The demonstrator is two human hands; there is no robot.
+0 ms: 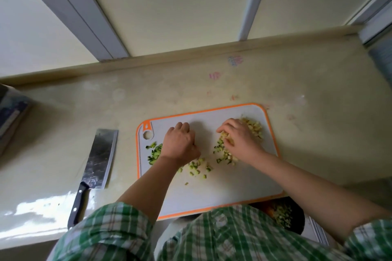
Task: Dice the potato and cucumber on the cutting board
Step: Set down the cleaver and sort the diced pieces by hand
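Both hands are down on the board [233,184] and the knife [101,154] lies out of play on the counter [148,95], off to the left, blade flat and handle pointing near. By the look of it the cutting is done and this is gathering work.

The right hand [239,140] sits on the far-right heap of potato [253,128], fingers curled down into the pale cubes and clutching a clump of them, palm cupped so that nothing spills. The left hand [180,144] rests mid-board with its fingers tucked under. Whether it holds any bits I cannot tell, as the knuckles hide them. Its wrist runs just beside the cucumber [156,151], a small green pile at the board's left edge near the hanging hole. A looser scatter of mixed dice [197,167] lies between the two forearms.

At the near right, tucked partly under the board's near edge, a dark pan [282,214] shows chopped bits inside. That spot makes sense, since dice could go straight off the edge into it. My read is that the task is nearly complete, with the scattered bits left to herd together.
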